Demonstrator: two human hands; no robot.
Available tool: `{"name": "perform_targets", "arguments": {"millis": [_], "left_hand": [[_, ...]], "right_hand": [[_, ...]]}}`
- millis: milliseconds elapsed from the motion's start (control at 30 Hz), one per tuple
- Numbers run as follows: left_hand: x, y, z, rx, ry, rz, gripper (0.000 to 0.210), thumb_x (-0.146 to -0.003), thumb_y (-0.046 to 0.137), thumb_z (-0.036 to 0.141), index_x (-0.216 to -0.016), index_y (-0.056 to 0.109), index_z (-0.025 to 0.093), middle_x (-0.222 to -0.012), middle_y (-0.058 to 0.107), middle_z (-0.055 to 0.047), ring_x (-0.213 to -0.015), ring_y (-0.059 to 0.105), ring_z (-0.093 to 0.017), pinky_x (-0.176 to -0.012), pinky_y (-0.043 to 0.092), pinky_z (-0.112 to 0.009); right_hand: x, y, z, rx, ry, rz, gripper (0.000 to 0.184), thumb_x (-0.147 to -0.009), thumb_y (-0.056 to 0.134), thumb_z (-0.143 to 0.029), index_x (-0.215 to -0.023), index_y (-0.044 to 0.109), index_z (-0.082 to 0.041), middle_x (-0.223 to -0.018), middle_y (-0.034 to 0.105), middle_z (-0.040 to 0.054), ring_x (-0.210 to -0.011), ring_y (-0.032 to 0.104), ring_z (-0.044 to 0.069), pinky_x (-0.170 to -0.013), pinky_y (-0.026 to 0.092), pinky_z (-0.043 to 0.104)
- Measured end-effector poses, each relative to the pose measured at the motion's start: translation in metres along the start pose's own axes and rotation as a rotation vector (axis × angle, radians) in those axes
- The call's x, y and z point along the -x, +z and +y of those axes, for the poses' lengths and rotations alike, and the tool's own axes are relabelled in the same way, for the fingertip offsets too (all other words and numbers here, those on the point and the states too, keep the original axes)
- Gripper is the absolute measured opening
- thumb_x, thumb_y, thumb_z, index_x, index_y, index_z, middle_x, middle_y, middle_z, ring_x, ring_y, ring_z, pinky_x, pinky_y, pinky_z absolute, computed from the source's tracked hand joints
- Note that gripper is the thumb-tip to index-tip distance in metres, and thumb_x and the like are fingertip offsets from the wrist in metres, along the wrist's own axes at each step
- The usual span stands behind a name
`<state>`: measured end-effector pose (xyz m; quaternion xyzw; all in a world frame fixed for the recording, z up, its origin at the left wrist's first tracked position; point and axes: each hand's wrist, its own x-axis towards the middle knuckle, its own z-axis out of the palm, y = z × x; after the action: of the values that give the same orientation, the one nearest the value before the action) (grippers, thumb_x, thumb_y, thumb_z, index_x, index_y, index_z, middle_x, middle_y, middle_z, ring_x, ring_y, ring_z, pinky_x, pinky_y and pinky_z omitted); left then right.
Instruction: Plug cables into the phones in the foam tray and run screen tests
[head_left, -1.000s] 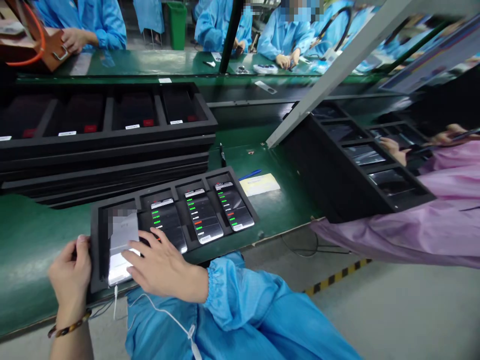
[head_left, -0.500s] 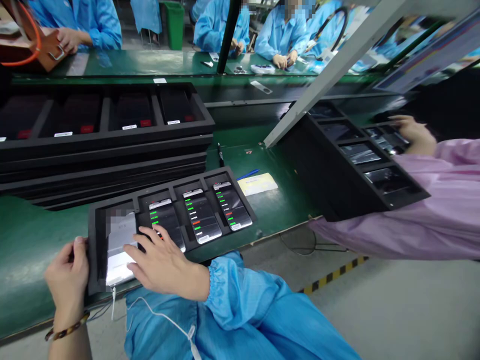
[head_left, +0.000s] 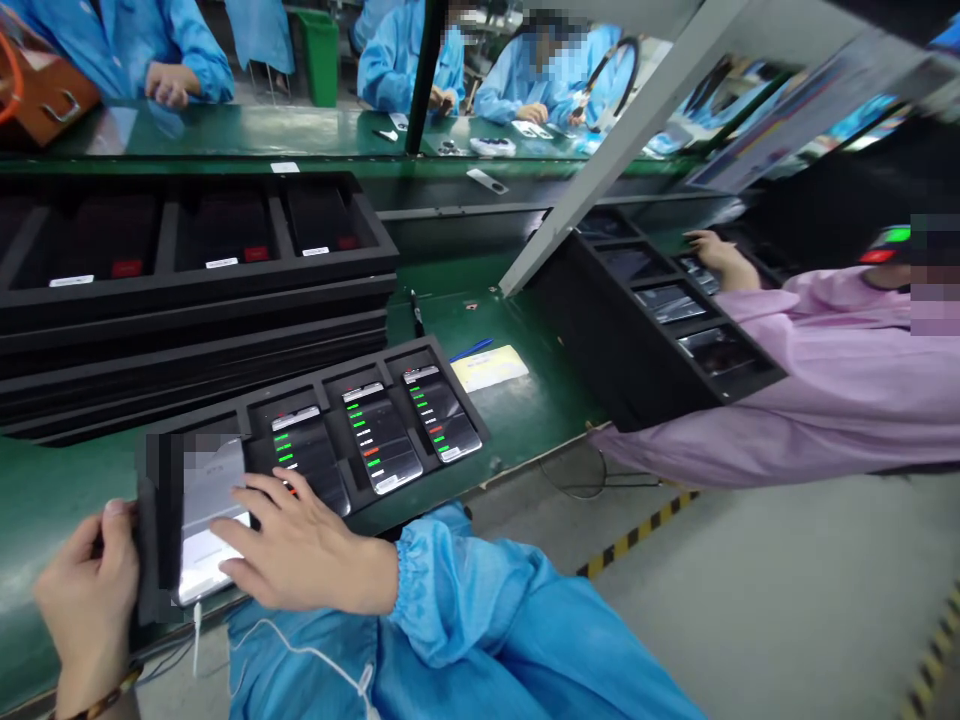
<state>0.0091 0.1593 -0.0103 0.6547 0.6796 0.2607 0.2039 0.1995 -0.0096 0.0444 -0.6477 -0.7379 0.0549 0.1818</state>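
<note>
A black foam tray lies in front of me at the bench's edge, several smartphones in its slots. The leftmost phone has a bright white and grey screen, partly blurred out, and a white cable plugged into its lower end. My right hand is open over this phone, fingers spread, fingertips at its right side. It partly covers the neighbouring phone. Lists in green, white and red show on the other dark screens. My left hand is closed at the tray's left edge, thumb on top.
Stacked black trays stand behind at the left. A pen, a blue pen and a yellowish paper lie right of my tray. Farther right, a co-worker in a pink sleeve reaches over another tray stack. A slanted post rises between us.
The view has swung right, so the bench and trays sit farther left in the picture. More of the pink-clad co-worker shows. My hands keep nearly the same places on the tray and phone.
</note>
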Motion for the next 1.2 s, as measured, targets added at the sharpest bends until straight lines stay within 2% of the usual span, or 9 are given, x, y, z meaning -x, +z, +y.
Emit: {"name": "perform_targets", "arguments": {"millis": [133, 333, 433, 533, 600, 700, 867, 1033, 1200], "left_hand": [[0.003, -0.002, 0.004, -0.001, 0.024, 0.003, 0.033, -0.084, 0.052, 0.063, -0.073, 0.065, 0.034, -0.053, 0.055, 0.004, -0.059, 0.056, -0.024, -0.057, 0.037, -0.034], [0.0, 0.004, -0.002, 0.015, 0.038, 0.009, 0.031, -0.086, 0.053, 0.055, -0.078, 0.069, 0.029, -0.06, 0.06, 0.003, -0.064, 0.057, -0.022, -0.06, 0.037, -0.032], [0.005, 0.001, -0.003, 0.073, 0.134, -0.043, 0.038, -0.092, 0.051, 0.054, -0.078, 0.067, 0.023, -0.066, 0.063, -0.001, -0.066, 0.056, -0.021, -0.063, 0.037, -0.031], [0.007, 0.002, -0.005, 0.14, 0.225, -0.059, 0.043, -0.099, 0.047, 0.055, -0.074, 0.06, 0.023, -0.065, 0.058, -0.001, -0.065, 0.051, -0.019, -0.064, 0.036, -0.031], [0.007, 0.003, -0.009, 0.156, 0.25, -0.066, 0.047, -0.103, 0.046, 0.055, -0.069, 0.051, 0.024, -0.062, 0.052, 0.0, -0.064, 0.048, -0.018, -0.063, 0.034, -0.031], [0.007, 0.004, -0.014, 0.149, 0.248, -0.075, 0.049, -0.106, 0.047, 0.055, -0.068, 0.049, 0.024, -0.063, 0.052, 0.001, -0.065, 0.048, -0.017, -0.065, 0.034, -0.031], [0.009, 0.004, -0.018, 0.15, 0.236, -0.093, 0.046, -0.109, 0.046, 0.053, -0.075, 0.057, 0.024, -0.068, 0.056, 0.0, -0.069, 0.05, -0.018, -0.067, 0.037, -0.031], [0.01, 0.003, -0.017, 0.144, 0.231, -0.11, 0.045, -0.11, 0.047, 0.052, -0.077, 0.059, 0.024, -0.068, 0.055, 0.0, -0.07, 0.051, -0.019, -0.067, 0.037, -0.031], [0.01, 0.003, -0.017, 0.149, 0.224, -0.109, 0.045, -0.11, 0.047, 0.052, -0.077, 0.059, 0.024, -0.067, 0.053, 0.0, -0.069, 0.049, -0.019, -0.066, 0.036, -0.032]], "right_hand": [[0.001, 0.002, -0.001, 0.011, -0.065, -0.025, 0.042, -0.117, 0.046, -0.048, -0.148, 0.063, -0.025, -0.159, 0.06, 0.0024, -0.152, 0.045, 0.028, -0.128, 0.039, 0.049], [0.001, 0.001, 0.003, -0.047, 0.02, -0.002, 0.041, -0.114, 0.053, -0.042, -0.146, 0.062, -0.018, -0.151, 0.065, 0.0141, -0.151, 0.047, 0.028, -0.128, 0.04, 0.049], [0.004, 0.005, 0.004, -0.172, 0.009, 0.013, 0.041, -0.114, 0.055, -0.038, -0.149, 0.061, -0.017, -0.156, 0.064, 0.013, -0.152, 0.047, 0.027, -0.129, 0.039, 0.051], [0.007, 0.014, 0.01, -0.257, -0.073, -0.038, 0.036, -0.112, 0.06, -0.035, -0.145, 0.066, -0.022, -0.154, 0.068, 0.0093, -0.15, 0.051, 0.03, -0.129, 0.038, 0.055], [0.008, 0.018, 0.016, -0.244, -0.05, -0.044, 0.037, -0.112, 0.058, -0.033, -0.145, 0.068, -0.02, -0.155, 0.067, 0.0127, -0.152, 0.05, 0.033, -0.129, 0.037, 0.059], [0.006, 0.019, 0.02, -0.196, -0.009, -0.029, 0.044, -0.112, 0.054, -0.032, -0.153, 0.064, -0.018, -0.158, 0.064, 0.0168, -0.155, 0.047, 0.036, -0.128, 0.037, 0.062], [0.007, 0.022, 0.013, -0.207, -0.093, -0.07, 0.044, -0.114, 0.051, -0.032, -0.154, 0.063, -0.022, -0.16, 0.064, 0.0105, -0.154, 0.048, 0.033, -0.128, 0.037, 0.059], [0.006, 0.025, 0.019, -0.13, 0.014, -0.016, 0.046, -0.115, 0.048, -0.036, -0.154, 0.064, -0.019, -0.161, 0.061, 0.0163, -0.155, 0.047, 0.035, -0.128, 0.035, 0.06], [0.006, 0.025, 0.016, -0.189, -0.066, -0.072, 0.046, -0.114, 0.051, -0.035, -0.158, 0.061, -0.025, -0.165, 0.06, 0.0099, -0.159, 0.043, 0.034, -0.129, 0.033, 0.06]]}}
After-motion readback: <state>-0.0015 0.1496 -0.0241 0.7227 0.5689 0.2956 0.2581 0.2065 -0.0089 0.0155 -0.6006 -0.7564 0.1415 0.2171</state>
